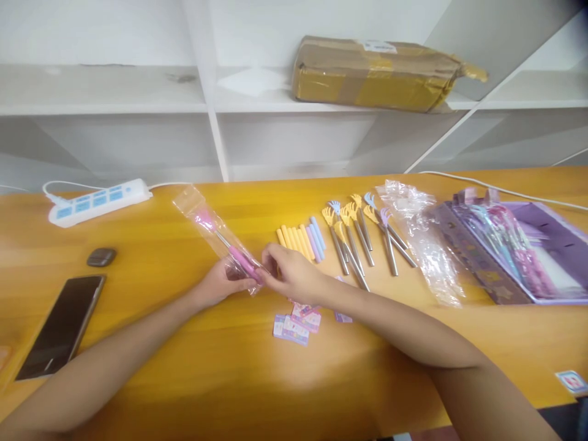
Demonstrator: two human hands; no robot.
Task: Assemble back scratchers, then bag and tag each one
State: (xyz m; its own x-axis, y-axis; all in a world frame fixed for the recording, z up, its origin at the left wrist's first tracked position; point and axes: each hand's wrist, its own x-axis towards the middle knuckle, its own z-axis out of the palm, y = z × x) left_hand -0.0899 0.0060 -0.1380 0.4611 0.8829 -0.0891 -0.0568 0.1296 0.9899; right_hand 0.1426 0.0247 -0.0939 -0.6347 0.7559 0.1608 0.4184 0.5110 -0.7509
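A pink back scratcher (243,262) with a metal shaft lies inside a clear plastic bag (189,201), tilted over the table. My left hand (223,284) is closed around the lower part of the bagged back scratcher. With its thumb and fingers, my right hand (289,272) pinches the bag's lower end near the pink handle. Right of my hands is a row of yellow, purple and blue handle tubes (298,241). Beyond them lie several back scratcher heads with metal rods (353,236). Small printed cards (294,327) rest below my right wrist.
A pile of clear bags (420,239) lies beside a purple box (509,288) holding several bagged back scratchers. A power strip (98,202), a dark mouse-like object (101,256) and a phone (62,327) are on the left. Shelves behind hold a taped carton (372,76).
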